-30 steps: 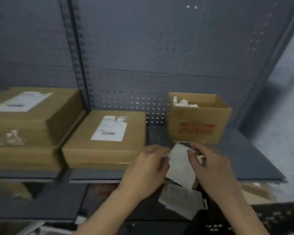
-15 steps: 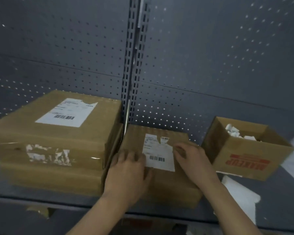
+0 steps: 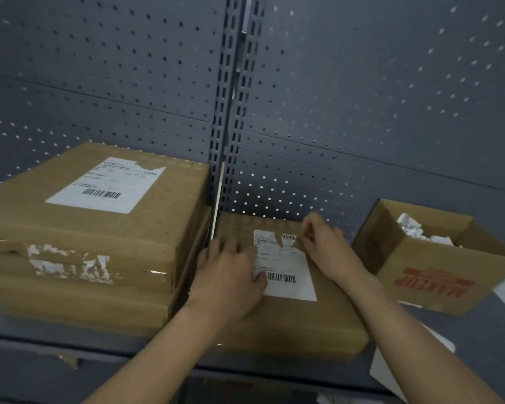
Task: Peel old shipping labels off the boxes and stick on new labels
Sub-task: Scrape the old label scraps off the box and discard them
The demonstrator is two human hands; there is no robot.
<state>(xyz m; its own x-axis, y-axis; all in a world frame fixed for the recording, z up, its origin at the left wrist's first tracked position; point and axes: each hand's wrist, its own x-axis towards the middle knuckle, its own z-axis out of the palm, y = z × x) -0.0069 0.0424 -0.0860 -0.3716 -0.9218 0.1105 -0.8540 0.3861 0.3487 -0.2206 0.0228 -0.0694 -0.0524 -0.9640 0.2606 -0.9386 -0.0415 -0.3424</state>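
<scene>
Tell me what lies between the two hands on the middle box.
In the head view, the old label, torn at its top edge, lies between the left hand and right hand on the middle box.

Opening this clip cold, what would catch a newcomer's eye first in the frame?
Both hands at centre: the left hand lies flat on the low box while the right hand picks at the torn top corner of its white label. A taller stack with another label sits left; an open box of crumpled paper sits right.
</scene>
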